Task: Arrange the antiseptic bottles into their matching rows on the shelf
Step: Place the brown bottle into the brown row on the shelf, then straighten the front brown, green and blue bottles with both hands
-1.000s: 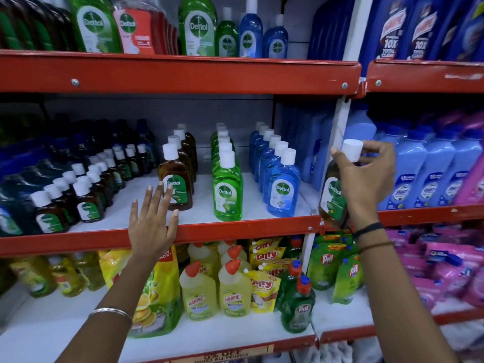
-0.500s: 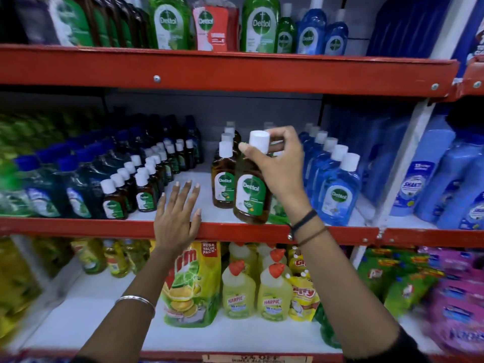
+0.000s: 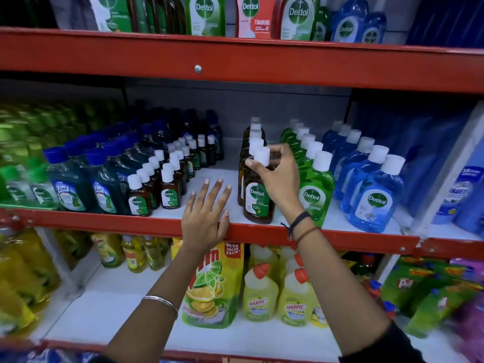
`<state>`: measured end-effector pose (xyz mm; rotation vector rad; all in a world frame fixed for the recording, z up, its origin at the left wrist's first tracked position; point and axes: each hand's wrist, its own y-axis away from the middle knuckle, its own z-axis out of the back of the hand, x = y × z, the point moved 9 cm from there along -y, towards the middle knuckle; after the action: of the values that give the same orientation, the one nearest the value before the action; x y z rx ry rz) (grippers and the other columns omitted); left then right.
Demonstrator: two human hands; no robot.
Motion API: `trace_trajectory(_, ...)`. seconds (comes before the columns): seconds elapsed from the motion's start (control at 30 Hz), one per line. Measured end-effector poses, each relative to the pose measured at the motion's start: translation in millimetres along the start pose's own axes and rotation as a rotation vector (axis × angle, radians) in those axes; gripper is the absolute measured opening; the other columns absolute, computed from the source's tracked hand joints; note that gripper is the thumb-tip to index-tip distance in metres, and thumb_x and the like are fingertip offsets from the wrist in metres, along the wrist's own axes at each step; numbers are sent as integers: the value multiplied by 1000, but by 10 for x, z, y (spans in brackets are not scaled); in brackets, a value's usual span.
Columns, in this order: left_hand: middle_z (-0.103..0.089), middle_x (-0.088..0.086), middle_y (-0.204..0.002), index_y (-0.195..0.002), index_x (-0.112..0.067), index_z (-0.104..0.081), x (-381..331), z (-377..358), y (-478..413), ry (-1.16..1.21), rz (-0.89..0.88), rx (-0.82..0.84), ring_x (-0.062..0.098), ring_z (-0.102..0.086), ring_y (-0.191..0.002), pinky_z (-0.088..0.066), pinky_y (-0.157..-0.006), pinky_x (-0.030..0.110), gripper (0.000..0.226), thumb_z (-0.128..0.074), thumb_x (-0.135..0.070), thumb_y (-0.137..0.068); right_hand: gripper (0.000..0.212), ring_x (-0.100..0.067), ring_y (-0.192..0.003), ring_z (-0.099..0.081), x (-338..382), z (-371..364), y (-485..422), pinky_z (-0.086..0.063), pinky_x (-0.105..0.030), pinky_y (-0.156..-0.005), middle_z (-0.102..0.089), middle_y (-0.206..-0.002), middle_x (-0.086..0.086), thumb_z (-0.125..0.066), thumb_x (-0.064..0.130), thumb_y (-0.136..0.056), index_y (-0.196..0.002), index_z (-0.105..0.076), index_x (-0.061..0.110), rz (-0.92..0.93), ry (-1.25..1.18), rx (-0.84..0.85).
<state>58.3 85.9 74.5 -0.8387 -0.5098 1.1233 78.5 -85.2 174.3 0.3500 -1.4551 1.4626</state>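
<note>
The right hand (image 3: 277, 179) closes its grip on the white cap of a brown plastic Dettol antiseptic bottle (image 3: 258, 197), which stands upright at the front of the brown row on the white shelf board (image 3: 209, 176). The left hand (image 3: 205, 218) lies open and flat over the red metal shelf edge (image 3: 104, 222), holding nothing. Green bottles (image 3: 314, 189) and blue bottles (image 3: 374, 195) form adjacent rows to the right.

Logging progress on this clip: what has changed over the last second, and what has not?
The right hand carried the brown Dettol bottle leftward from the shelf divider and set it at the front of the brown row, fingers still on its white cap. The left hand stays flat and open on the red shelf edge. The green row and blue row look unchanged.
</note>
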Motion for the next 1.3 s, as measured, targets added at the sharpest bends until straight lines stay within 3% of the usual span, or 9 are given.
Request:
trace_trajectory(0.13, -54, 10, -139, -137, -17, -47, -49, 45, -42, 78, 66, -32, 29, -47, -129, -42, -98, 48, 44, -35, -29, -96, 38, -20, -108, -59, -91, -55, 56, -50, -46, -94, -63, -118, -6, -65, 30, -83, -117, -53, 17, 2, 4, 119)
trace_trajectory(0.23, -53, 5, -136, -135, -16, -48, -141, 104, -129, 369, 205, -47, 22, -55, -114, -49, -83, 41, 43, -35, -34, -98, 49, -18, -129, -41, -153, -65, 287, -31, -31, -109, -47, -139, -8, -51, 33, -94, -138, -39, 14, -17, 40, 204)
trace_trajectory(0.3, -45, -3, -142, -142, -26, -37, -257, 63, -172, 620, 305, 34, 10, -50, -119, -47, -87, 35, 48, -28, -45, -99, 60, -6, -134, -27, -273, -44, 506, -20, -22, -108, -33, -146, 1, -43, 41, -96, -147, -22, 15, -89, 15, 199)
trace_trajectory(0.4, -33, -11, -154, -149, -38, -22, -405, -56, -208, 788, 374, 195, 5, -41, -130, -39, -103, 35, 63, -14, -64, -92, 68, -14, -142, -25, -457, -51, 765, -24, -31, -116, -26, -154, 0, -36, 51, -95, -148, -13, 15, -196, -88, 169)
trace_trajectory(0.53, -27, -16, -157, -148, -51, -15, -370, -161, -191, 821, 408, 290, 16, -36, -140, -34, -112, 47, 73, -3, -80, -82, 41, 13, -102, -47, -425, -33, 842, -30, 6, -78, -45, -109, 24, -34, 35, -100, -137, -34, 17, -192, -154, 160)
trace_trajectory(0.63, -33, -16, -154, -141, -60, -22, -297, -123, -173, 884, 431, 266, 12, -35, -140, -34, -113, 48, 67, -6, -84, -81, 37, 31, -89, -40, -419, -40, 838, -29, 9, -71, -39, -104, 34, -32, 34, -100, -135, -37, 22, -207, -205, 177)
trace_trajectory(0.83, -38, -22, -145, -130, -72, -25, -223, 33, -82, 883, 466, 263, 17, -48, -131, -33, -111, 39, 62, -3, -88, -75, 46, -8, -122, -49, -528, -81, 809, -38, -26, -103, -53, -129, 8, -28, 45, -99, -136, -43, 22, -237, -244, 186)
trace_trajectory(1.03, -35, -28, -139, -131, -68, -26, -199, 118, -69, 882, 483, 230, 14, -51, -126, -32, -99, 30, 68, -1, -91, -72, 19, -5, -112, -54, -646, -141, 742, -44, -39, -104, -55, -110, 26, -31, 55, -95, -105, -47, 54, -267, -282, 189)
trace_trajectory(1.3, -40, -15, -150, -137, -66, -23, -196, 38, -48, 855, 501, 229, 16, -44, -134, -32, -113, 49, 65, -4, -86, -78, 53, -5, -121, -49, -523, -73, 795, -39, -39, -110, -54, -123, 15, -30, 58, -91, -132, -45, 29, -213, -284, 170)
